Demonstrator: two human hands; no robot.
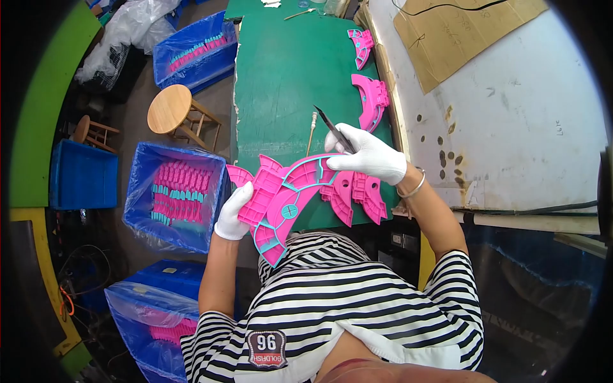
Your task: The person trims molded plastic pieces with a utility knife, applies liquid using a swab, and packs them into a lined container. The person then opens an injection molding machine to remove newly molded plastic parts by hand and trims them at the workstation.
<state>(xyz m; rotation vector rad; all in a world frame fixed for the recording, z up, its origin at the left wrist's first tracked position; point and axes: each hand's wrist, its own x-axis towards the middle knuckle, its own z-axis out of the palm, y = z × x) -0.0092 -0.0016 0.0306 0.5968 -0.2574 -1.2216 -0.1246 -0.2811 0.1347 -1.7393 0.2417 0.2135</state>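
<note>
My left hand [235,212] is curled round the pink piece [276,205], probably steadying it cuz my right hand [371,154] is also closed on a black tool [329,123].

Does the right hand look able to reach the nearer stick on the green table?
Probably yes: the stick lies close by, its thicker end uncovered, but the right hand holds a dark tool.

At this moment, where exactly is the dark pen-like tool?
In the head view, the dark pen-like tool is in the gloved right hand, slightly right of and above the picture's centre, near the pink curved part.
</note>
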